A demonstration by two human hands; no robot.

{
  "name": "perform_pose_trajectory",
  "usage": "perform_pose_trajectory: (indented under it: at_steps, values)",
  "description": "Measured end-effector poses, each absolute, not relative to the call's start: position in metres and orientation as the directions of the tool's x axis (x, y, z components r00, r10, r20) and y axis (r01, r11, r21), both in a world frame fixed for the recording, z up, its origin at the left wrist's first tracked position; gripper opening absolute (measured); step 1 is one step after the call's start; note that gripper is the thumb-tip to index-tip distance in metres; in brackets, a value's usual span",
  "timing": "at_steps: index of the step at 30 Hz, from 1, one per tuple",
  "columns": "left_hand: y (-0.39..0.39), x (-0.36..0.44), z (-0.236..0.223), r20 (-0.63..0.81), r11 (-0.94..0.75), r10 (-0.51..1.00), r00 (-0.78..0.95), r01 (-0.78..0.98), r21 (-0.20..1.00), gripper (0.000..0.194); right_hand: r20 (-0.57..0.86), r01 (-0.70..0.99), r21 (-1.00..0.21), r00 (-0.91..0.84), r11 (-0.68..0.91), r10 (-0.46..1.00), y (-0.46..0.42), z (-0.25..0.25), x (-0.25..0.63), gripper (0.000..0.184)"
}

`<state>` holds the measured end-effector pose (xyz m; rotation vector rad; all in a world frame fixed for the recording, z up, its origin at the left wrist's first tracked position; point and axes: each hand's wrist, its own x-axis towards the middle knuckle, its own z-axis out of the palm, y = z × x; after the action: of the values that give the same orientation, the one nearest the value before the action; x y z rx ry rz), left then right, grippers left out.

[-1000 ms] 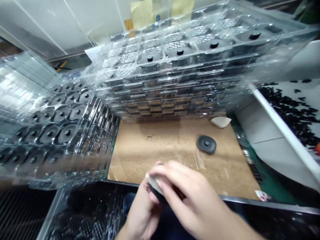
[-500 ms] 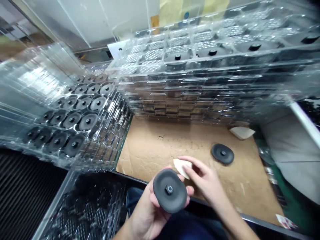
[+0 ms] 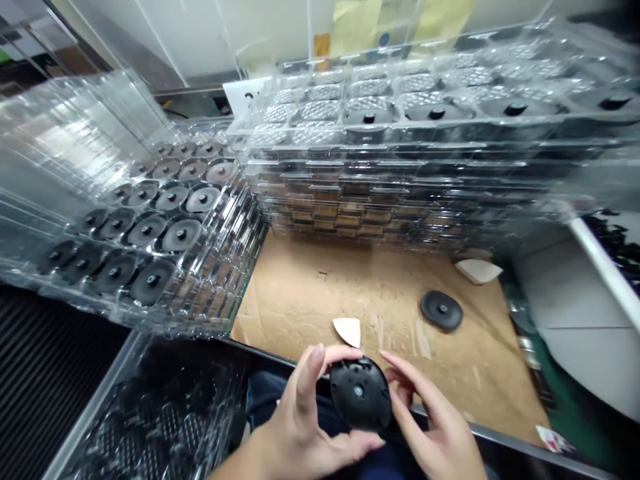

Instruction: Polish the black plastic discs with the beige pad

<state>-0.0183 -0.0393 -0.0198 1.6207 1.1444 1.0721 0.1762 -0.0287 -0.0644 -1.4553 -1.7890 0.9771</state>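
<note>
Black disc is in L hand, edge gripped btwn thumb & fingers, recessed face to cam. R hand part-open at disc's R edge; contact unclear. Progress, judging by layout: many discs already in tray stack fwd-L of L hand; held one & 2nd disc, fwd of R hand on cardboard, both out of trays. White wedge lies just past L fingers, off disc; another wedge farther fwd-R.
</note>
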Motion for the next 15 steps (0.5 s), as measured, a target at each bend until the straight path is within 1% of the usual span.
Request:
perform_pose_trajectory:
  at_steps: [1,3,5,7,9,10,11,13,14,15]
  values:
    - [-0.039,-0.019,-0.02,0.171,-0.223,0.959,0.224,0.229,0.948,0.112,0.076,0.526,-0.832,-0.21,0.178,0.975,-0.032,-0.062,0.179,0.034]
    - [-0.041,-0.019,-0.02,0.181,-0.232,0.956,0.229,0.219,0.948,0.11,0.194,0.525,-0.784,-0.302,0.332,0.933,-0.034,-0.056,0.183,0.043]
    - [-0.045,-0.021,-0.021,0.185,-0.231,0.958,0.218,0.209,0.95,0.106,0.26,0.497,-0.735,-0.422,0.461,0.868,-0.029,-0.047,0.187,0.05]
    - [-0.049,-0.022,-0.021,0.162,-0.203,0.966,0.2,0.208,0.957,0.104,0.28,0.469,-0.71,-0.497,0.525,0.821,-0.022,-0.038,0.189,0.047]
    - [-0.051,-0.023,-0.02,0.109,-0.141,0.979,0.17,0.19,0.972,0.1,0.275,0.447,-0.71,-0.535,0.544,0.799,-0.016,-0.029,0.187,0.037]
    - [-0.052,-0.022,-0.02,0.046,-0.069,0.987,0.152,0.151,0.986,0.095,0.273,0.438,-0.719,-0.537,0.54,0.798,-0.014,-0.026,0.184,0.033]
    - [-0.053,-0.022,-0.02,-0.044,0.032,0.99,0.134,0.089,0.995,0.084,0.271,0.432,-0.733,-0.524,0.526,0.808,-0.014,-0.023,0.181,0.03]
    - [-0.054,-0.022,-0.022,-0.249,0.257,0.961,0.118,-0.066,0.964,0.047,0.243,0.433,-0.77,-0.481,0.469,0.842,-0.019,-0.021,0.171,0.028]
    - [-0.056,-0.022,-0.025,-0.33,0.343,0.938,0.108,-0.135,0.93,0.041,0.224,0.432,-0.788,-0.462,0.438,0.858,-0.023,-0.023,0.165,0.033]
    - [-0.058,-0.024,-0.028,-0.383,0.394,0.919,0.09,-0.184,0.901,0.049,0.209,0.429,-0.8,-0.456,0.419,0.865,-0.027,-0.026,0.158,0.039]
